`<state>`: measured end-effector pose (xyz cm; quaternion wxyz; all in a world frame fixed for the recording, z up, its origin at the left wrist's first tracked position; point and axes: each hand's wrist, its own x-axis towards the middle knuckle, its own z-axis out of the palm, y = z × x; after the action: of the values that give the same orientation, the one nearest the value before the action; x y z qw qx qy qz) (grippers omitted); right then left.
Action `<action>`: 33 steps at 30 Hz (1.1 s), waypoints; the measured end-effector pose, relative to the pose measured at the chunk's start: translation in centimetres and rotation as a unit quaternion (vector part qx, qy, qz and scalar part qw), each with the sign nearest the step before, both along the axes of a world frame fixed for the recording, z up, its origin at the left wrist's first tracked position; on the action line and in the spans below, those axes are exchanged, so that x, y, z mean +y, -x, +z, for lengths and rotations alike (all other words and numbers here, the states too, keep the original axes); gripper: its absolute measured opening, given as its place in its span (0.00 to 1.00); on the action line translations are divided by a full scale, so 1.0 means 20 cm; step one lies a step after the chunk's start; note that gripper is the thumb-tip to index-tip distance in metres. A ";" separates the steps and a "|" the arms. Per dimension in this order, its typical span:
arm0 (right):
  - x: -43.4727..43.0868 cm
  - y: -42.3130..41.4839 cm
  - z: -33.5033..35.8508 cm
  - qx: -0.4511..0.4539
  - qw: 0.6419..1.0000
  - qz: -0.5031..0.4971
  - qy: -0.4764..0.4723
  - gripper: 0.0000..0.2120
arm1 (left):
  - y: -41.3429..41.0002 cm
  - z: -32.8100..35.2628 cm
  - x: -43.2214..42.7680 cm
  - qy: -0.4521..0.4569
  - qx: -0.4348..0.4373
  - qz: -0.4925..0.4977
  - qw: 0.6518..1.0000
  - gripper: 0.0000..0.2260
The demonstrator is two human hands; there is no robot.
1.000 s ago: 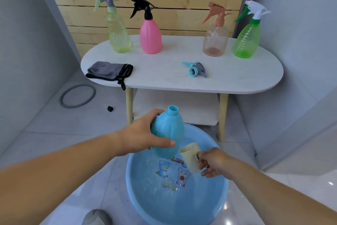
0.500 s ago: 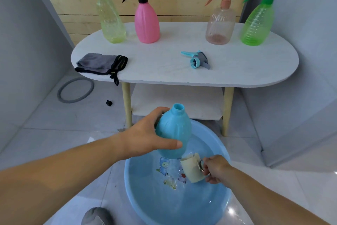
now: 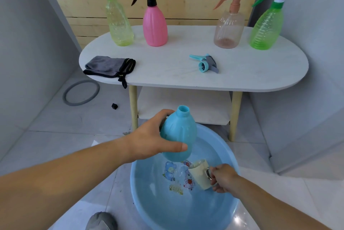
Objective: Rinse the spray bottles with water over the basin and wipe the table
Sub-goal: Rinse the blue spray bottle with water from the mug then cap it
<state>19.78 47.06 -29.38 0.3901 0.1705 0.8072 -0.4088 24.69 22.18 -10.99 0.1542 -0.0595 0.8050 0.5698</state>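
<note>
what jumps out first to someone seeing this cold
Front and centre, the left hand grips a capless blue bottle over the blue basin, while the right hand holds a cream cup by its handle just below it. Behind, on the white table, a bright pink spray bottle stands among paler ones, a loose blue trigger head lying in front.

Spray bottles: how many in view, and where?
5. Four stand along the back of the table: yellow-green bottle, pink bottle, peach bottle, green bottle. The fifth, a blue bottle with no trigger head, is gripped by the left hand above the basin. None seems hidden.
</note>
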 end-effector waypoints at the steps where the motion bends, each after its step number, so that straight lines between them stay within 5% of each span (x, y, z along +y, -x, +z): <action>1: 0.00 0.00 0.00 0.002 1.000 0.006 0.006 0.15 | 0.00 0.00 -0.01 0.001 0.000 0.001 1.000 0.33; 15: 0.05 0.01 0.48 0.167 0.978 0.076 0.103 0.15 | -0.05 0.12 -0.10 0.001 0.019 0.021 1.000 0.35; 33: 0.16 -0.07 1.38 0.374 0.899 0.089 0.211 0.15 | -0.10 0.24 -0.10 -0.015 0.048 0.043 0.998 0.33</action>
<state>21.11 50.19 -1.69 0.1216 -0.1539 0.8004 -0.5664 26.78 20.23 -6.23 0.0917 -0.0647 0.7992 0.5905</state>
